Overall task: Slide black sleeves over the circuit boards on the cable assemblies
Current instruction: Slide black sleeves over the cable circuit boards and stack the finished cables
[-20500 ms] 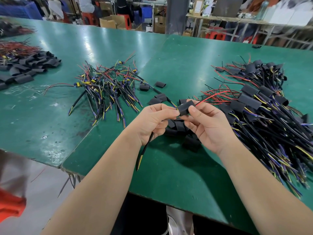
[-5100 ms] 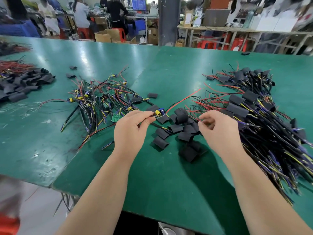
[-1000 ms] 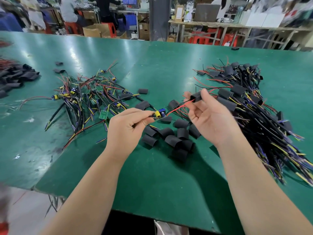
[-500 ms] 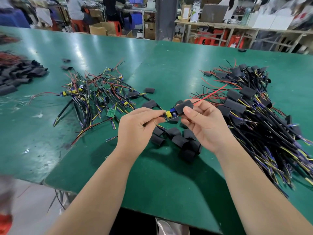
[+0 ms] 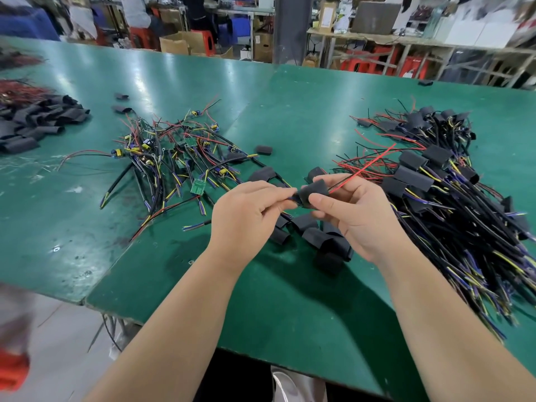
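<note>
My right hand [image 5: 352, 213] pinches a black sleeve [image 5: 314, 192] between thumb and fingers above the green table [image 5: 290, 300]. My left hand [image 5: 246, 213] pinches the cable assembly at the sleeve's left end, and the circuit board is hidden inside the sleeve. A red wire [image 5: 365, 169] sticks out of the sleeve's right end, up and to the right. Loose black sleeves [image 5: 316, 236] lie on the table under my hands. Bare cable assemblies [image 5: 177, 158] with green boards are piled to the left. Sleeved assemblies [image 5: 441, 192] are piled to the right.
Another heap of black sleeves [image 5: 34, 123] and red wires lies at the far left. The table's front edge [image 5: 185, 335] runs below my forearms. People and cardboard boxes [image 5: 185, 44] stand beyond the far side of the table.
The sleeve has slid left along the wires and now covers the board; the yellow and blue parts seen half a second ago are hidden. My hands have drawn closer together.
</note>
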A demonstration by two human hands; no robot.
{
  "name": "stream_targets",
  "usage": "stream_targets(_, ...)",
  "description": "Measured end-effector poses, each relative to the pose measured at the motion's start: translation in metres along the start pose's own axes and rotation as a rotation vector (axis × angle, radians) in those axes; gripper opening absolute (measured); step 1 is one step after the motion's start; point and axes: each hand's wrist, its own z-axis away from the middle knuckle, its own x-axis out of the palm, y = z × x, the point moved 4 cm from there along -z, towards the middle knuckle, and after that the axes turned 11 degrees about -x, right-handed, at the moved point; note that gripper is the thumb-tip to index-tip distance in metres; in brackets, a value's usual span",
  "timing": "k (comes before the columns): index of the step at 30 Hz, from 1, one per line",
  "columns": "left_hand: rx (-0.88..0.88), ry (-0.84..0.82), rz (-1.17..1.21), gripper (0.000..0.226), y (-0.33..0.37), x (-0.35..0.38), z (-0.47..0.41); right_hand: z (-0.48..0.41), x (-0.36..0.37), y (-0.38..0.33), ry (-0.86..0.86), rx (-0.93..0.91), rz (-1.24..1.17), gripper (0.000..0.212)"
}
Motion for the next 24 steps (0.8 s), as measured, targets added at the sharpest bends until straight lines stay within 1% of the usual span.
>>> stream_targets(2, -0.068, -0.011, 0.041, 0.013, -0.002, 0.001, 0.0, 0.001, 0.001, 0.0, -0.004, 0.015, -0.03, 0.034)
stream_targets(6, -0.238, -0.067, 0.174, 0.009, -0.009, 0.004, 0.0, 0.004, 0.009, 0.004, -0.005, 0.037, -0.123, 0.022)
stream_targets(8, -0.287, -0.107, 0.202, 0.011, -0.013, 0.005, 0.0, 0.004, 0.011, 0.005, 0.012, 0.029, -0.131, 0.023)
stream_targets(12, -0.35, -0.168, 0.309, 0.022, -0.013, 0.005, -0.001, 0.002, 0.008, 0.002, 0.035, 0.051, -0.161, 0.028)
stream_targets(14, -0.368, -0.191, 0.371, 0.019, -0.011, 0.005, -0.001, 0.002, 0.007, 0.002, 0.032, 0.088, -0.203, 0.029)
stream_targets(17, -0.411, -0.233, 0.478, 0.013, -0.011, 0.005, -0.002, 0.003, 0.007, 0.004, 0.028, 0.145, -0.274, 0.023)
stream_targets(20, -0.455, -0.275, 0.579, 0.014, -0.011, 0.005, -0.004, 0.004, 0.009, 0.005, 0.027, 0.192, -0.333, 0.01)
stream_targets(24, -0.521, -0.3, 0.648, 0.017, -0.011, 0.005, -0.005, 0.004, 0.011, 0.007, 0.01, 0.198, -0.36, 0.013)
